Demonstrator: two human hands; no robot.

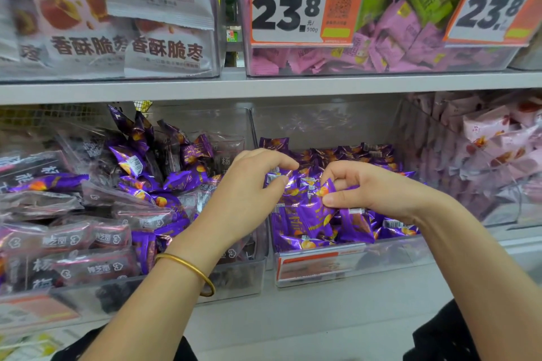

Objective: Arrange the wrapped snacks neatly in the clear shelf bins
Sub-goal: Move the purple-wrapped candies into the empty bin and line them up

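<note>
Shiny purple wrapped snacks (311, 223) fill the middle clear bin (352, 265) on the lower shelf. My left hand (249, 187), with a gold bangle on its wrist, reaches over the bin wall and pinches a purple snack (277, 177) between thumb and forefinger. My right hand (363, 187) pinches another purple snack (325, 190) by its edge, above the pile. The left clear bin (164, 287) holds a jumble of purple snacks (181, 179) mixed with dark translucent packets (96, 237).
The right clear bin (498, 214) holds pale pink packets. On the shelf (264, 88) above stand bins of white jujube bags (164, 47) and pink and green packets (410, 35), with orange price tags (305, 0). The bins sit close together.
</note>
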